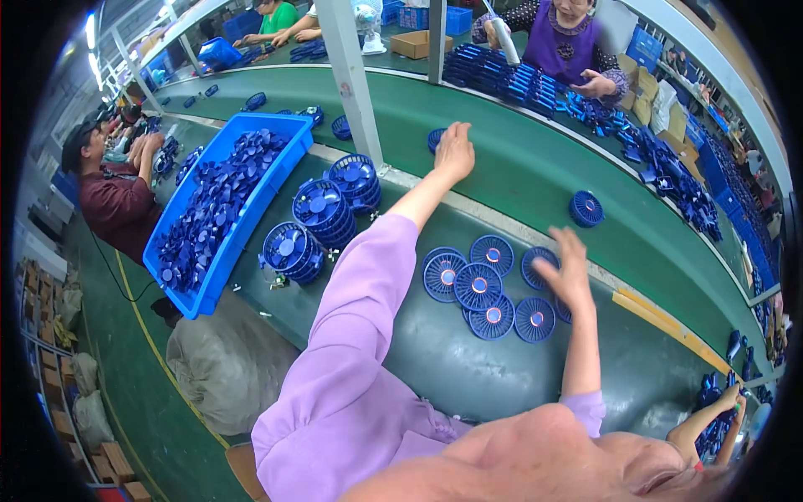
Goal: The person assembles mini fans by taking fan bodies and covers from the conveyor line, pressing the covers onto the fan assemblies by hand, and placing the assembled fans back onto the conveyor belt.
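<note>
My left hand (455,154) reaches out over the green conveyor belt, its fingers stretched. Right beside it is a round blue fan housing (435,140), partly hidden by the hand; whether they touch I cannot tell. My right hand (570,272) is open, fingers spread, above the right side of a group of round blue fan grilles (478,286). These lie flat, some overlapping, on the dark green worktable (418,360). Another fan housing (586,208) sits on the belt beyond my right hand. Left of my left arm stand stacks of blue fan housings (320,203).
A blue crate (293,125) full of small blue fan blades stands at the left. A white post (350,84) rises by the belt's near edge. Across the belt, a person in purple (565,46) sits behind piles of blue parts (502,79). Another person (117,192) works at the left.
</note>
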The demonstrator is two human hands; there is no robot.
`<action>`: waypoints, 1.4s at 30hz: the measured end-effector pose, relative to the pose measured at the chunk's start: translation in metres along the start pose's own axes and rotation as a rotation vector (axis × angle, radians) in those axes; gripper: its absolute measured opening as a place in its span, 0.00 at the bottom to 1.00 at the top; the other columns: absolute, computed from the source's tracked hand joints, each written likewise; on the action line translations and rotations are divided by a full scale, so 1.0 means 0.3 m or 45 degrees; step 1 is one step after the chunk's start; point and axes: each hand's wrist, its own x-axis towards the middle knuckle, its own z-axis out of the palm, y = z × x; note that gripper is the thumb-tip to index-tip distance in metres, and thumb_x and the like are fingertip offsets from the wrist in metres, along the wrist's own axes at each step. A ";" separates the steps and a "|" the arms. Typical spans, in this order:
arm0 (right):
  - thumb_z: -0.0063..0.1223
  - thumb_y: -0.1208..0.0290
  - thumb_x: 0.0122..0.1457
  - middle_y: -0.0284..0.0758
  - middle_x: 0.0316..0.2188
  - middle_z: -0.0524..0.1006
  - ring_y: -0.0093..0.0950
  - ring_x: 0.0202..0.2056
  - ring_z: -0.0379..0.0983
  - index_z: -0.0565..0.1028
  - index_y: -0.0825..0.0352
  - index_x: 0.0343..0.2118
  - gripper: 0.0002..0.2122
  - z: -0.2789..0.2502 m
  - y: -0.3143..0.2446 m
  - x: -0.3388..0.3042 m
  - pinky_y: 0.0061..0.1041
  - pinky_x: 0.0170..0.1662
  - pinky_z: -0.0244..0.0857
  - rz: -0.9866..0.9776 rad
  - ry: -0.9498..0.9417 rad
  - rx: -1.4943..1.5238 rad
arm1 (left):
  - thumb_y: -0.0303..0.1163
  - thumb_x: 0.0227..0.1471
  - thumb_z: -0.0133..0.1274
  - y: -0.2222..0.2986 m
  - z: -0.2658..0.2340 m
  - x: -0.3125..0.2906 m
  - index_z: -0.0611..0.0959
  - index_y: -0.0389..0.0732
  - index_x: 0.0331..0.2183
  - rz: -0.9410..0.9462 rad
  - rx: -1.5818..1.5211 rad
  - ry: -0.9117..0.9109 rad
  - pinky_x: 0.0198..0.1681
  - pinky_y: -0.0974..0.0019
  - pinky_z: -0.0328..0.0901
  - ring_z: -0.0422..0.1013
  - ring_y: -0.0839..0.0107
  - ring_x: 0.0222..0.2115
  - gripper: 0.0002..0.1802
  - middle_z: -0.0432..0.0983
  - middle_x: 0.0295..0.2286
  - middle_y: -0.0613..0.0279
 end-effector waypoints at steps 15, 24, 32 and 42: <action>0.69 0.63 0.36 0.44 0.56 0.64 0.42 0.57 0.58 0.68 0.64 0.52 0.35 0.005 -0.065 -0.049 0.42 0.57 0.52 0.008 -0.294 -0.141 | 0.37 0.50 0.52 -0.114 0.057 0.146 0.79 0.47 0.40 -0.278 0.568 -0.677 0.45 0.49 0.67 0.72 0.52 0.43 0.14 0.77 0.39 0.53; 0.65 0.66 0.44 0.43 0.55 0.66 0.39 0.57 0.61 0.66 0.65 0.55 0.32 -0.070 -0.078 0.021 0.33 0.60 0.53 0.028 0.081 0.340 | 0.40 0.54 0.50 0.041 -0.019 -0.116 0.77 0.37 0.37 -0.207 -0.297 -0.024 0.40 0.53 0.66 0.74 0.51 0.36 0.16 0.77 0.31 0.46; 0.68 0.65 0.40 0.45 0.54 0.63 0.45 0.55 0.59 0.65 0.60 0.56 0.36 -0.026 -0.233 0.038 0.40 0.58 0.57 -0.171 0.377 0.198 | 0.43 0.59 0.48 0.442 -0.066 -0.366 0.73 0.36 0.43 -0.957 -2.012 -0.495 0.39 0.64 0.72 0.74 0.72 0.35 0.20 0.75 0.36 0.60; 0.67 0.62 0.39 0.43 0.57 0.59 0.45 0.58 0.55 0.64 0.54 0.57 0.37 -0.006 -0.273 -0.024 0.43 0.59 0.52 -0.353 0.241 0.074 | 0.52 0.60 0.41 0.487 -0.098 -0.458 0.77 0.46 0.45 -1.352 -2.511 -0.699 0.44 0.58 0.70 0.74 0.63 0.41 0.23 0.76 0.41 0.58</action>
